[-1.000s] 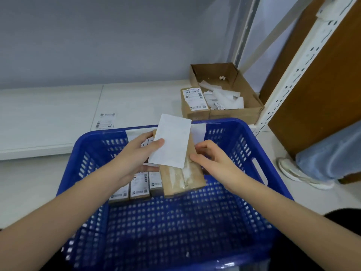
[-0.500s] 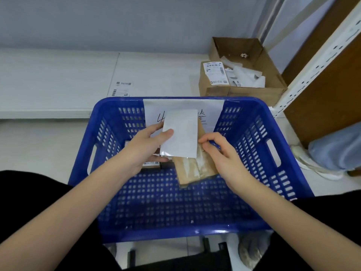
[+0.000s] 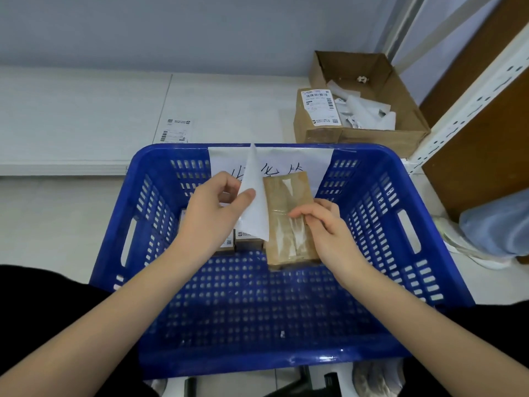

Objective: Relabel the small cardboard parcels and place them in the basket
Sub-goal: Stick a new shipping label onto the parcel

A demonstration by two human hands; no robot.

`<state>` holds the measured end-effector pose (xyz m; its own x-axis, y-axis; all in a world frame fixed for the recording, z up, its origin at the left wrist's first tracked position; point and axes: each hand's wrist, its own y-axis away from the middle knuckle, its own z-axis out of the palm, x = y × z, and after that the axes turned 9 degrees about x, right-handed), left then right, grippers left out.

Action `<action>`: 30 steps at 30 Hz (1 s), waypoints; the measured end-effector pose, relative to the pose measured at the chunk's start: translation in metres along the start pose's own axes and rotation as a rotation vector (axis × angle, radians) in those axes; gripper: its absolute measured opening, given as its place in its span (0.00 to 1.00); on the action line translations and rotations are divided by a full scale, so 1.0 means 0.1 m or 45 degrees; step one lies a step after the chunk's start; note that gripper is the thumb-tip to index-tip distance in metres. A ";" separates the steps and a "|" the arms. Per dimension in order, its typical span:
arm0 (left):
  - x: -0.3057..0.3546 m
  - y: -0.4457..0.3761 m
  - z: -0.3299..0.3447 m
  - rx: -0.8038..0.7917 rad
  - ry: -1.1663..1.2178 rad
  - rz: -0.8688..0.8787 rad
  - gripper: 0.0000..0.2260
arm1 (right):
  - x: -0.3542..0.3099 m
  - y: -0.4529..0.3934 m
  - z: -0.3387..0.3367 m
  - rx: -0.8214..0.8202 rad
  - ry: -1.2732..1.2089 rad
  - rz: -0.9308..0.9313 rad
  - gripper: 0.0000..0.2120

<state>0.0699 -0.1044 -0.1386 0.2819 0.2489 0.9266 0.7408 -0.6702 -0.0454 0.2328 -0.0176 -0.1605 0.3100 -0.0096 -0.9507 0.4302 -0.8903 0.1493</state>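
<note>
Holding the taped cardboard parcel (image 3: 289, 219) over the blue basket (image 3: 400, 213), the right hand (image 3: 323, 224) grips its right edge, fingers curled onto the top face near the middle. The parcel's long axis runs away from the person, near end low, far end raised toward the basket's back wall. The left hand (image 3: 211, 213) pinches a white label sheet (image 3: 254, 199) between thumb and curled fingers; the sheet stands nearly on edge, just beside the parcel's left long side, its lower corner close to that side. Whether they touch is unclear. The bare taped face lies to the right of the sheet, so my guess is the sheet must swing rightward and flat, lining up with the long axis. Labelled parcels (image 3: 246, 239) sit on the basket floor under the left hand.
</note>
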 end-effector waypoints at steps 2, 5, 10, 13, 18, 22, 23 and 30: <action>-0.02 0.00 0.01 0.019 -0.015 0.044 0.07 | -0.01 0.00 0.00 -0.028 -0.015 0.004 0.18; -0.02 0.00 0.00 0.074 -0.030 0.091 0.07 | -0.02 -0.02 0.01 -0.057 0.029 0.030 0.17; 0.04 0.05 -0.04 0.152 -0.122 0.286 0.07 | 0.03 0.00 0.01 0.005 0.062 0.098 0.16; 0.00 0.09 -0.04 0.209 -0.373 0.623 0.07 | 0.03 0.00 0.01 0.067 0.015 0.124 0.13; -0.03 0.12 -0.03 0.351 -0.919 1.276 0.09 | -0.03 -0.01 0.00 0.160 -0.019 0.043 0.06; 0.00 0.16 0.02 0.476 -1.148 1.535 0.15 | -0.11 0.03 0.03 0.178 -0.062 -0.057 0.13; 0.00 0.17 0.04 0.488 -1.186 1.557 0.15 | -0.13 0.04 0.05 0.171 -0.074 -0.078 0.15; -0.05 0.28 0.18 0.550 -1.230 1.676 0.09 | -0.14 0.06 0.12 0.143 -0.149 -0.139 0.03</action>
<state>0.1002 -0.1119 -0.1508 0.9218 0.1329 -0.3642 -0.2295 -0.5702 -0.7888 0.2202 -0.0281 -0.1493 0.1628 0.0429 -0.9857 0.3563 -0.9342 0.0182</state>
